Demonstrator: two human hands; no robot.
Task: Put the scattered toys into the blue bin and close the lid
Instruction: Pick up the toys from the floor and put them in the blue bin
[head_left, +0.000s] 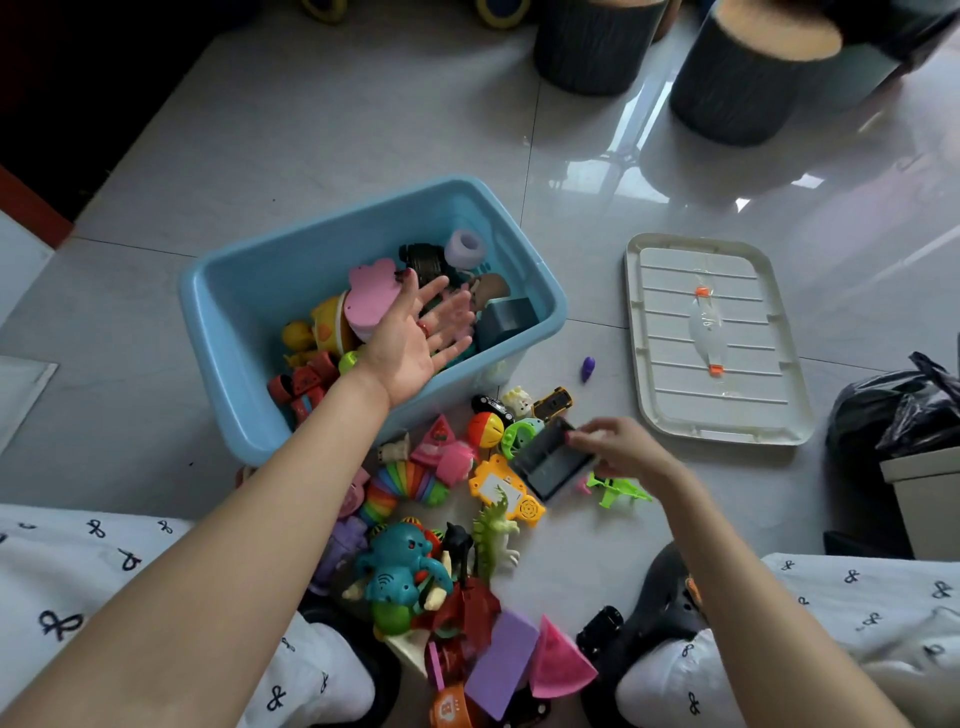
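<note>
Reaching over the near rim of the blue bin (249, 280), my left hand (415, 338) is spread palm up, fingers straight and holding nothing, above the toys already inside: a pink flat piece (371, 299), a yellow toy (327, 325), red blocks (304, 382), a dark grey box (506, 317), a pale ring (465, 249). My right hand (623, 447) is low over the floor (311, 130), its fingertips pinching the right end of a dark tray toy (550, 460) that sits tilted on the pile.

Most of the scattered toys lie on the floor between my knees and the bin's near wall: a rainbow slinky (402, 486), a teal elephant (402, 564), a green dinosaur (493, 530), a yellow card toy (506, 488), a red-and-yellow ball (485, 428), a purple block (501, 662) and a pink wedge (558, 665). A yellow car (553, 402) and a small purple piece (588, 369) sit just off the bin's right corner. A bright green toy (618, 488) lies under my right wrist.

The lid (717, 338) rests flat on the floor to the right of the bin, apart from it, underside up, so the bin stands open. A black bag (898, 410) sits at the right edge, and two dark round stools (737, 83) stand at the far side.
</note>
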